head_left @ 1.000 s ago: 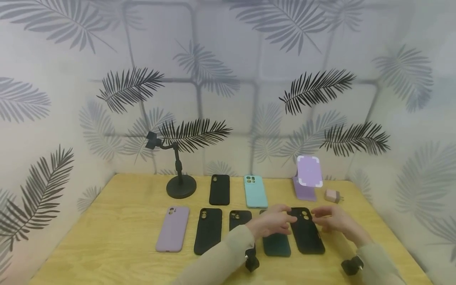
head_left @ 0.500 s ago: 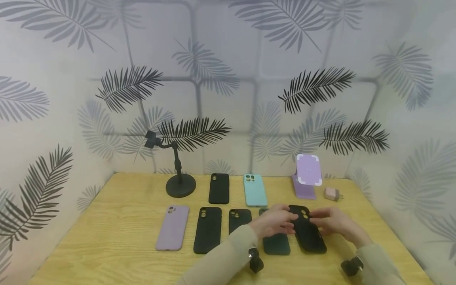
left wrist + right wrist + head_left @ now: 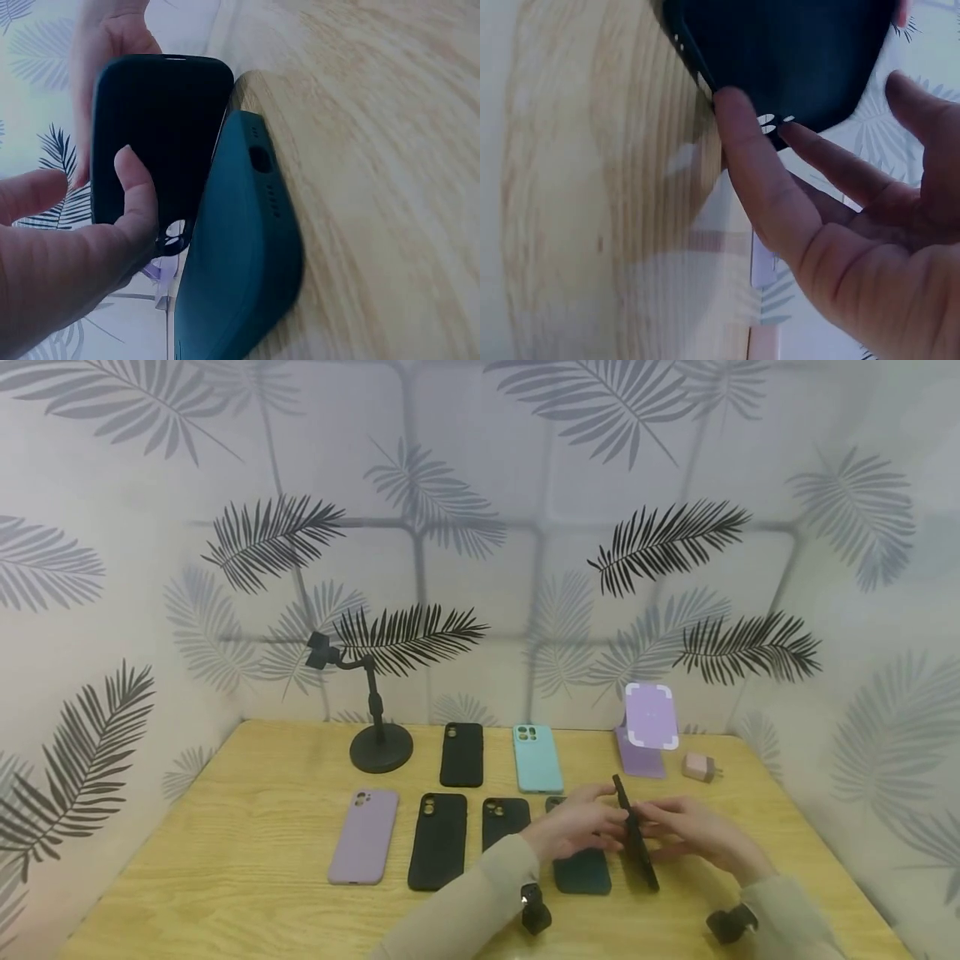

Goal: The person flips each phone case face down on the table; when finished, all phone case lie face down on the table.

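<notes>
A black phone case (image 3: 639,847) stands tipped up on its long edge between my two hands, on the right side of the table. My left hand (image 3: 573,822) reaches over a dark teal phone case (image 3: 229,247), and a bent finger touches one face of the black case (image 3: 165,112). From the other side, my right hand (image 3: 697,831) supports it. In the right wrist view, extended fingers (image 3: 754,165) press on the black case (image 3: 802,60) near its camera holes, while the thumb stays apart from it.
Left of the hands lie a lilac case (image 3: 363,839) and black cases (image 3: 438,843), (image 3: 506,818). Behind are another black case (image 3: 462,756), a turquoise case (image 3: 537,760), a black stand (image 3: 381,747), a purple phone stand (image 3: 648,718) and a pink-grey charger (image 3: 699,767).
The black phone case has gone from lying flat to standing on its long edge as its right side rose. My right hand has shifted slightly left; the left hand has barely moved.
</notes>
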Tool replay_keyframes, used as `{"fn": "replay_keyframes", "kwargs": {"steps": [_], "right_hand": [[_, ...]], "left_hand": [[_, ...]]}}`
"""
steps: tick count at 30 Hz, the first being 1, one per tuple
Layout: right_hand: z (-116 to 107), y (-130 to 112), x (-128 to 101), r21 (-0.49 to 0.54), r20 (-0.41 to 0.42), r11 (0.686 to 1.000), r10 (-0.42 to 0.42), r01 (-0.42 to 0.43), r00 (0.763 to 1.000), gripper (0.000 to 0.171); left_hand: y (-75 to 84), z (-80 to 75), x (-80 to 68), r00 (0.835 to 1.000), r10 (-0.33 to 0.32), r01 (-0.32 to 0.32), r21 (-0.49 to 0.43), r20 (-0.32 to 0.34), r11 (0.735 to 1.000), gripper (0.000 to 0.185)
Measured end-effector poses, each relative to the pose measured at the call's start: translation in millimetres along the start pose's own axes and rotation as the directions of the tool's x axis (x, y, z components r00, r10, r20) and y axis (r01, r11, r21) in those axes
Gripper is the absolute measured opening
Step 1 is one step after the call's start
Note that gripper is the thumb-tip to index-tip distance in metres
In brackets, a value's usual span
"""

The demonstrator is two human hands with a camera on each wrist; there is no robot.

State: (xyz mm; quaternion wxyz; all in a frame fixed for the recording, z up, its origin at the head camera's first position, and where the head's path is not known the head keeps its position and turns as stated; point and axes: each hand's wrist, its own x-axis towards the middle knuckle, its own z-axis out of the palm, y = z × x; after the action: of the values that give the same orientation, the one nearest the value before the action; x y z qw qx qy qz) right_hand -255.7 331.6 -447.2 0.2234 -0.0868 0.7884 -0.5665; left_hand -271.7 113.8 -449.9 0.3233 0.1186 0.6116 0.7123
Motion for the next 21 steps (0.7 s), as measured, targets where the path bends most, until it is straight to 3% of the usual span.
{"fn": "replay_keyframes", "kwargs": {"steps": [4, 12, 16, 21], "right_hand": [[0, 2, 3, 0.018, 0.009, 1.0, 0.015, -0.016, 1.0, 0.065], [-13, 13, 2, 0.095, -0.018, 0.995, 0.011, -0.009, 1.0, 0.063], [-17, 15, -4, 0.041, -0.053, 0.999, 0.002, 0.0, 0.999, 0.057], [-16, 14, -9, -0.113, -0.125, 0.992, 0.043, -0.058, 0.991, 0.05]], "left_hand": [[-2.3, 1.3, 1.3, 0.999, -0.01, 0.009, 0.014, 0.039, 1.0, 0.057], [-3.2, 0.7, 3.1, 0.995, -0.091, 0.089, 0.047, 0.035, 0.995, 0.056], [-3.3, -1.7, 2.5, 0.995, -0.096, 0.094, 0.052, 0.039, 0.994, 0.057], [1.2, -3.2, -0.1, 0.993, -0.103, 0.101, 0.052, 0.051, 0.994, 0.059]]}}
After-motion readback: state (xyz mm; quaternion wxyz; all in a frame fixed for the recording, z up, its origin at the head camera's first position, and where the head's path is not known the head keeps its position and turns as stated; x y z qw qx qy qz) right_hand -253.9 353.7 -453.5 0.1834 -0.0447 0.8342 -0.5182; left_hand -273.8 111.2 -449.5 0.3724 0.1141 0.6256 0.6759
